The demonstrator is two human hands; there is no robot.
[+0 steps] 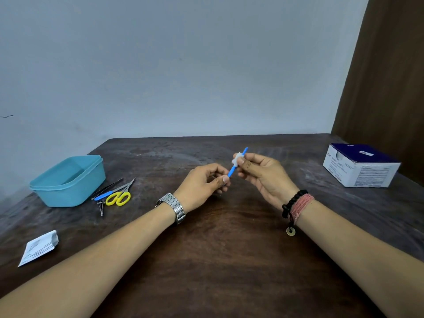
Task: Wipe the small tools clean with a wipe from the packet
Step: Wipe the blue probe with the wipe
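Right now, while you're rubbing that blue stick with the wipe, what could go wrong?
The thin blue tool is held only at its lower end by the left hand, so it might bend or slip as the right hand rubs the wipe along it. Its pointed tip sticks out past the wipe and could poke the fingers.

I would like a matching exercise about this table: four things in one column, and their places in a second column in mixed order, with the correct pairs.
Things:
1. wipe
2. scissors
3. box
4. packet

Places:
A. far right of the table
B. near left edge of the table, lying flat
C. wrapped round the blue tool, pinched by the right hand
D. beside the tub, among other small tools

The left hand holds the tool's lower end.

Pairs: 1-C, 2-D, 3-A, 4-B
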